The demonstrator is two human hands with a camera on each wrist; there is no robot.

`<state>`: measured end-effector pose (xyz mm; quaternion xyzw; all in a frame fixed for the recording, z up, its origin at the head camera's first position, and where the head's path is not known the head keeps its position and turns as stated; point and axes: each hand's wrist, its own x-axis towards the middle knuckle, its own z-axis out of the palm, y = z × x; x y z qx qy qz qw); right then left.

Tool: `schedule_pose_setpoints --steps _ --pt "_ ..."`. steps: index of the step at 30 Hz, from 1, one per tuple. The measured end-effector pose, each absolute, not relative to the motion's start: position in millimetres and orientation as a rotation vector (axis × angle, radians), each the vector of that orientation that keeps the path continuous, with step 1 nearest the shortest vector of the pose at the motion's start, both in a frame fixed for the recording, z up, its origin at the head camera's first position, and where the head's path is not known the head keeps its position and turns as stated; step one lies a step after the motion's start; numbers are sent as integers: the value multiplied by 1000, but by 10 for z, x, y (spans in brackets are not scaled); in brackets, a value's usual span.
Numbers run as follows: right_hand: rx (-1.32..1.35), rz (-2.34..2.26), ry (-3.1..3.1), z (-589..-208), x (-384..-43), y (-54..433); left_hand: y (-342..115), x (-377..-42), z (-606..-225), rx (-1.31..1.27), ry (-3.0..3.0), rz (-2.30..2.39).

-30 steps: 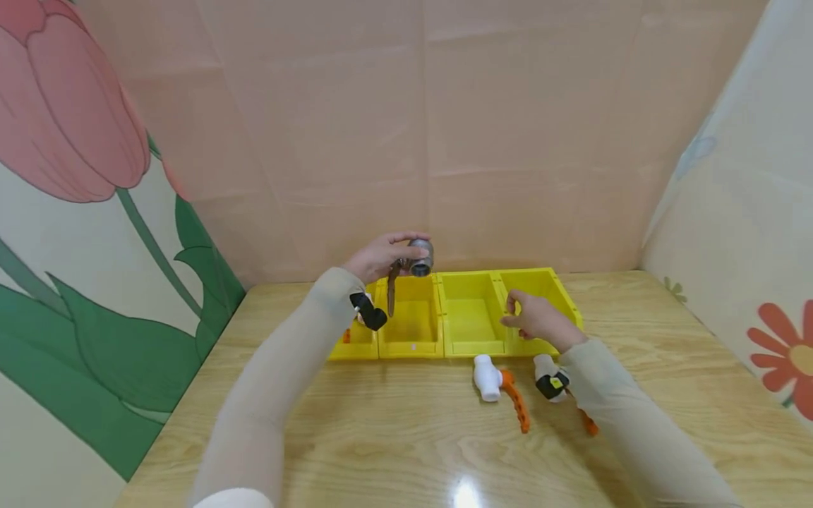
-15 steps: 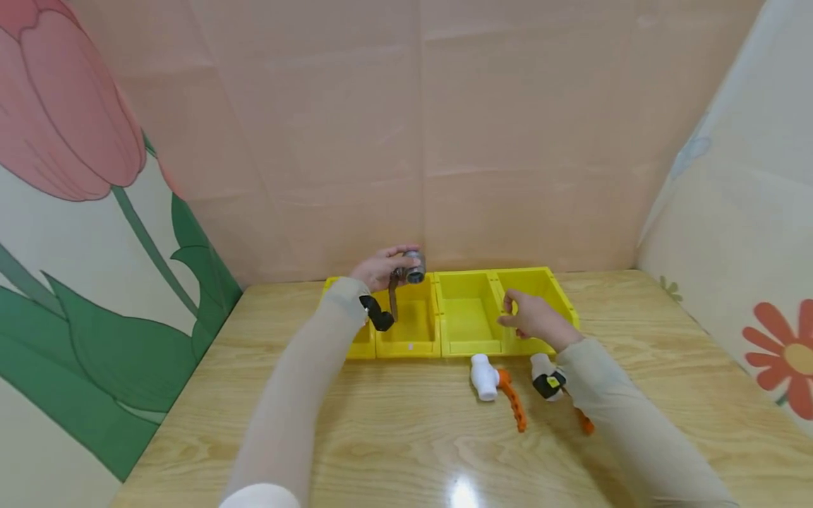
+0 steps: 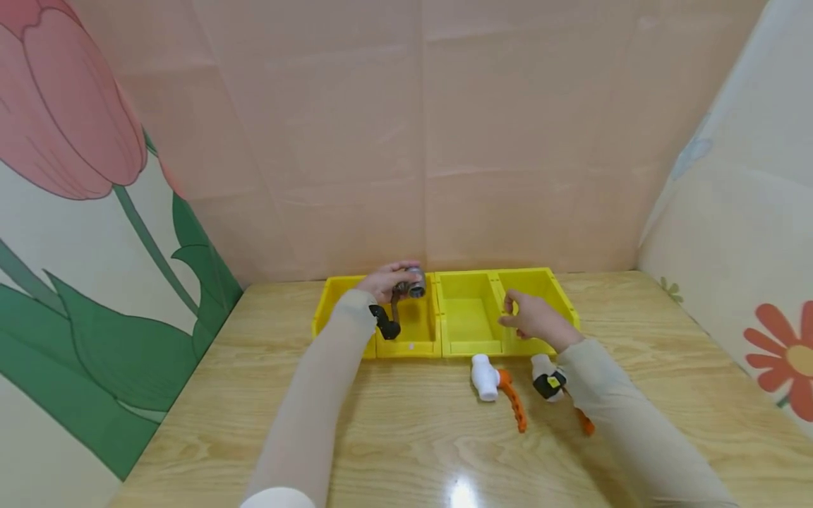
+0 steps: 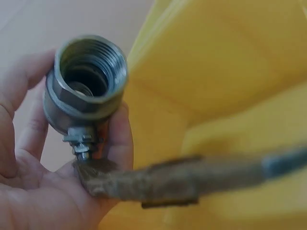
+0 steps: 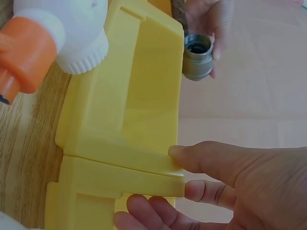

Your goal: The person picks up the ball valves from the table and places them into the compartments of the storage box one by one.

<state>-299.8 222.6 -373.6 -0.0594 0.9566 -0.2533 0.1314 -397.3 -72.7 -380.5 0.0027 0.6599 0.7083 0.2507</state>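
My left hand (image 3: 384, 282) holds a grey metal ball valve (image 3: 416, 283) by its body, over the second yellow bin from the left. Its threaded opening (image 4: 90, 67) faces the wrist camera, and its brownish lever handle (image 4: 168, 181) extends off to the right there. At the two rightmost bins, my right hand (image 3: 540, 321) pinches the adjoining walls (image 5: 144, 175), thumb on one side and fingers on the other. A white plastic ball valve (image 3: 485, 379) with an orange handle (image 3: 513, 403) lies before the bins. Another white valve (image 3: 542, 365) is partly hidden beneath my right wrist.
Yellow bins (image 3: 471, 348) stand side by side along the back of the wooden table (image 3: 406, 437). My left forearm covers part of the leftmost bin (image 3: 327, 310). A pinkish sheet (image 3: 419, 141) hangs behind, with flower-printed panels (image 3: 778, 212) at both sides.
My left hand has lowered the metal valve toward the second bin, and the forearm has shifted slightly right. My right hand stays at the bin walls.
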Motion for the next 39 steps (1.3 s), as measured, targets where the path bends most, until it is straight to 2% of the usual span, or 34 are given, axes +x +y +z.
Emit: schedule_pose_setpoints --steps 13,26,39 --pt "-186 -733 2792 -3724 -2977 2238 -645 -3883 -3803 46 1872 1875" --pt "-190 -758 2779 -3734 -2951 2240 -610 -3978 -3958 50 1913 1840" --pt "-184 -753 2773 -3723 -2949 2229 -585 -3925 -3911 25 1972 1828"
